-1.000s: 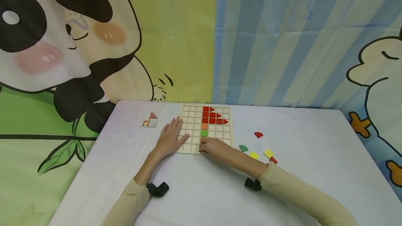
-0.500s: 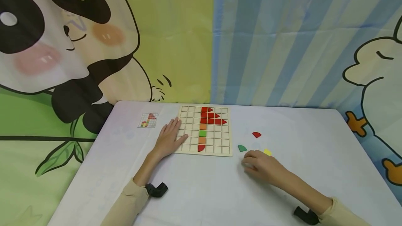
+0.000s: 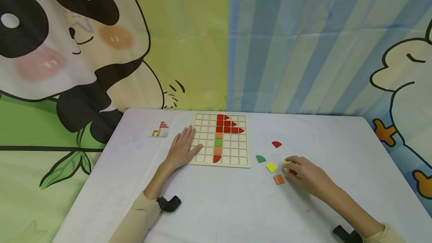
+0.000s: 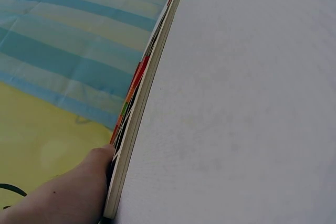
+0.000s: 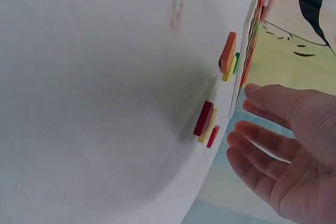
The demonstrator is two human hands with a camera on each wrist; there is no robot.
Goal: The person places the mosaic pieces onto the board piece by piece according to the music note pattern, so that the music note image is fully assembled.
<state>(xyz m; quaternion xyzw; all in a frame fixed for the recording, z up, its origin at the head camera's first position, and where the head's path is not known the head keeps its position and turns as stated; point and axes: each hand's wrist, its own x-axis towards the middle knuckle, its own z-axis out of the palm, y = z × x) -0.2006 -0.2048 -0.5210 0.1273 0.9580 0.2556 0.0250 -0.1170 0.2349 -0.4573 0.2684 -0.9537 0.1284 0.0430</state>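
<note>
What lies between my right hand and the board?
In the head view, between your right hand and the board: a green wedge, a yellow square, a red wedge slightly farther from you, an orange square slightly nearer.

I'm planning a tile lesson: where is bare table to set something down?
Free: the near tabletop below the board, between left arm and right arm; also far right, beyond the loose tiles and right hand. Crowded: among those tiles, and by the board's left edge, near left hand and pattern card.
</note>
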